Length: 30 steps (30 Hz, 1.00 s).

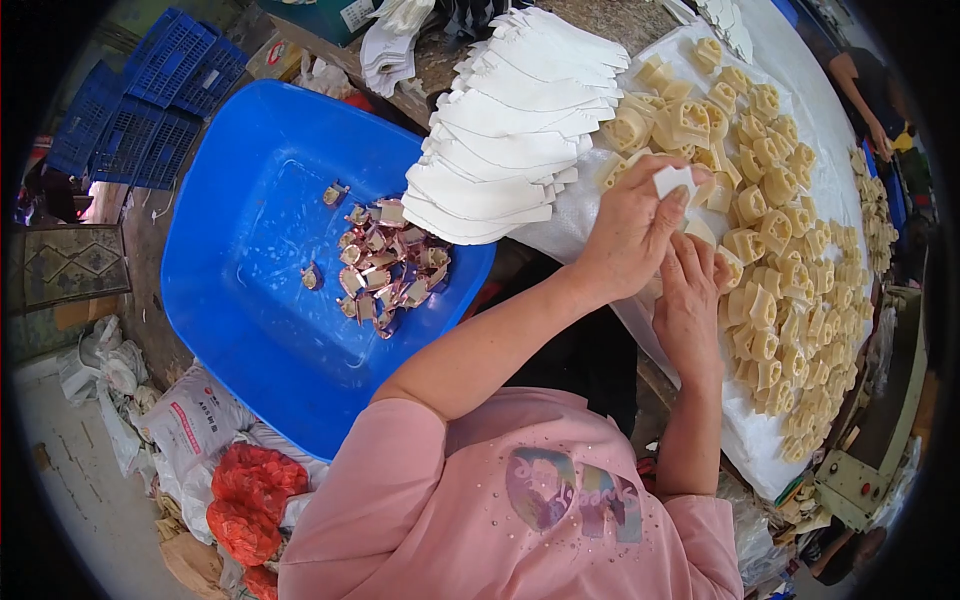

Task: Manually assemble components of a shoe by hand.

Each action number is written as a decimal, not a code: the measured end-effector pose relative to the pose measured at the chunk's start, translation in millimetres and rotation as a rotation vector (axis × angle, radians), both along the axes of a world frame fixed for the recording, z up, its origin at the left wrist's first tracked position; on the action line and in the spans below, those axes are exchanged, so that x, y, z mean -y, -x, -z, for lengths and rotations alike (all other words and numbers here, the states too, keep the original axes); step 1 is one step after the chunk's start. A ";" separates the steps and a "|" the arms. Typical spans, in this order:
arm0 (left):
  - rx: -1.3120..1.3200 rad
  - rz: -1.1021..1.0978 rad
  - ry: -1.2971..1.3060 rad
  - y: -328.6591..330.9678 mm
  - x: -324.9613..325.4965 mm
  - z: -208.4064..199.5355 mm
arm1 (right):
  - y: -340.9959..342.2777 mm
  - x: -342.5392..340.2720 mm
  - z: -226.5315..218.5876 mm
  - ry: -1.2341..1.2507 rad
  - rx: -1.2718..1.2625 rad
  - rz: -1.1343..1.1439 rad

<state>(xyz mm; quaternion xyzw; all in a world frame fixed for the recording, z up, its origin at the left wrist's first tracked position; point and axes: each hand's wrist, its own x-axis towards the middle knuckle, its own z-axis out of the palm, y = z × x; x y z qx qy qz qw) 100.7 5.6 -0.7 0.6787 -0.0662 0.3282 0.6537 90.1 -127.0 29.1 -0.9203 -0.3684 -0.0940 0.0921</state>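
Right hand (688, 310) – fingers curling on cream piece (700, 232) | left hand (632, 232) pinching white piece (672, 181) just above | blue tub (240, 260) sitting well left

I'm looking into a small workshop: a long surface (800, 130) heaped with identical cream plastic parts (780, 260), stacked white sheets (510, 140), a blue tub (250, 250) of pinkish pieces (385, 265), and blue crates (150, 90).

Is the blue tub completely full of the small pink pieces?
No, the blue tub holds only a small pile of pink pieces, and most of its bottom is bare.
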 end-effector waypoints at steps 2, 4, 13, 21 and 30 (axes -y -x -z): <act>0.005 -0.055 -0.037 6.6 -6.5 -3.9 | -3.2 3.5 -0.1 -0.013 -0.032 -0.054; -0.300 0.145 0.356 20.7 -9.3 -10.1 | -9.5 9.0 0.8 -0.063 -0.073 -0.068; -0.477 0.257 0.661 75.0 -21.5 -10.7 | 23.0 8.8 -22.9 -1.129 -0.512 -0.048; -0.344 0.416 0.727 82.6 1.4 -31.6 | 22.9 -2.8 -5.3 -1.069 -0.036 -0.310; -0.338 0.449 0.690 86.9 8.8 -39.6 | 22.2 -1.9 2.2 -1.129 0.016 -0.305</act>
